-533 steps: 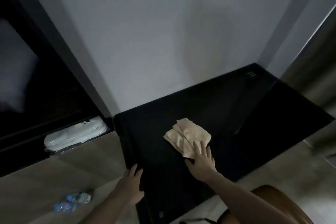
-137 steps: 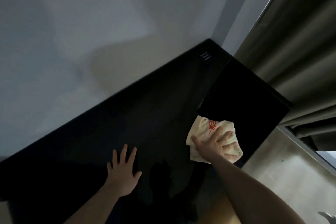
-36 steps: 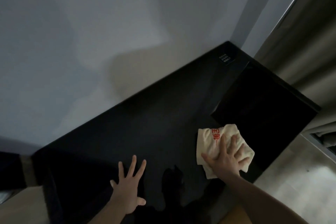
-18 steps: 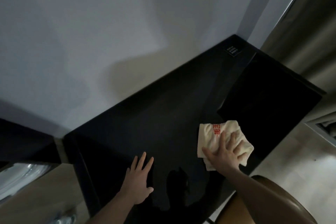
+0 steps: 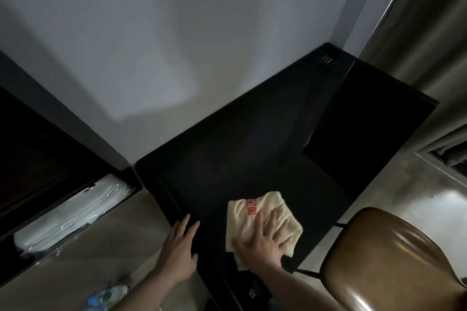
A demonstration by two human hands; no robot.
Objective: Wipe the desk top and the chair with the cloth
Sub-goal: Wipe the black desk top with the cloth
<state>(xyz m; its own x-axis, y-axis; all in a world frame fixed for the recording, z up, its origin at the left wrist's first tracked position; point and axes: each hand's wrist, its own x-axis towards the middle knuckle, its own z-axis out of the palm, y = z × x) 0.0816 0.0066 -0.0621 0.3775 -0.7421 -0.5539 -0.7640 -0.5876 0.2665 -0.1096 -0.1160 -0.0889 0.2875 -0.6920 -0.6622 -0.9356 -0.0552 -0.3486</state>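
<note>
A cream cloth with red print lies on the black desk top, near its front edge. My right hand presses flat on the cloth with fingers spread. My left hand rests open at the desk's left front edge, fingers together, holding nothing. A brown leather chair stands at the lower right, just in front of the desk's right part.
A grey wall rises behind the desk. A darker black panel covers the desk's right end, beside a curtain. Left of the desk is a dark cabinet with wrapped white slippers. Plastic bottles lie on the floor.
My right hand has dragged the cloth left along the desk's front edge. My left hand has shifted to the left front edge. The chair and cabinet have come into view.
</note>
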